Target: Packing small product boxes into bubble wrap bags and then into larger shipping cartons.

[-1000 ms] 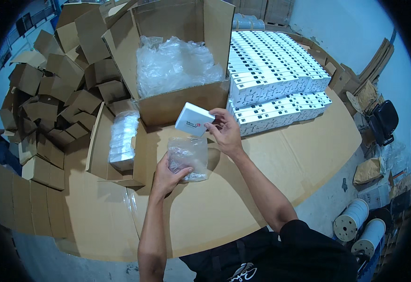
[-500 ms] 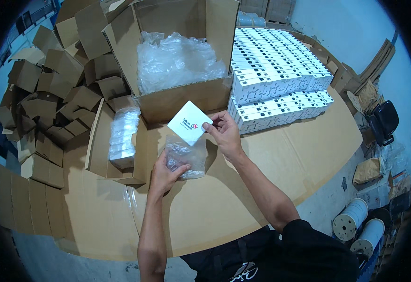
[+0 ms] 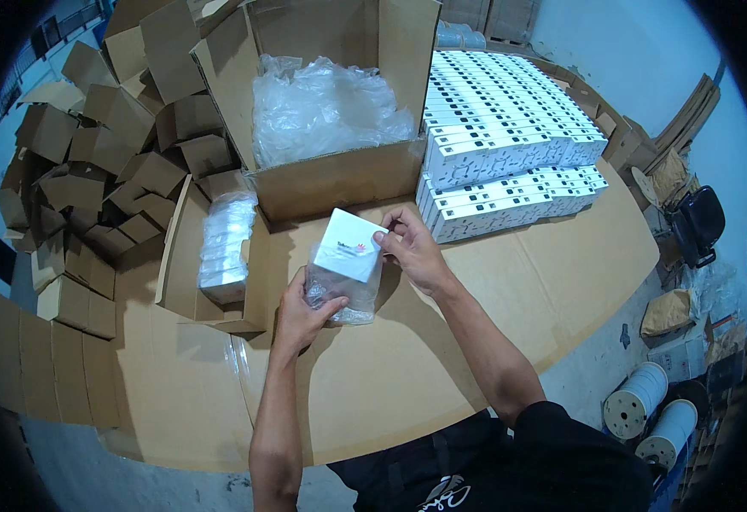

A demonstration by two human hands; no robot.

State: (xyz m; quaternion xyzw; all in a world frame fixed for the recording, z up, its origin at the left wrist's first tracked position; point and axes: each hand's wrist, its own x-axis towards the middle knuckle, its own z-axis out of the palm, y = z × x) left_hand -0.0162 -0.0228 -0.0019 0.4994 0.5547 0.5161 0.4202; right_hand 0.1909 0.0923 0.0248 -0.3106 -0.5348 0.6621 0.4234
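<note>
A flat white square box with a small print on its face sits partly inside a clear plastic bag. My right hand pinches the box at its right edge. Lower down, my left hand grips the bag at its left side, thumb across the front. Just left of that hand stands an open cardboard carton holding a row of plastic-wrapped white boxes.
A large open carton full of clear plastic bags stands behind my hands. Stacked white boxes fill the back right. Empty brown cartons pile up at the left. Cable spools stand on the floor at right.
The white box has moved down, from above the bag's mouth to partly inside it. My right hand has come slightly lower with it; my left hand stays nearly in place.
</note>
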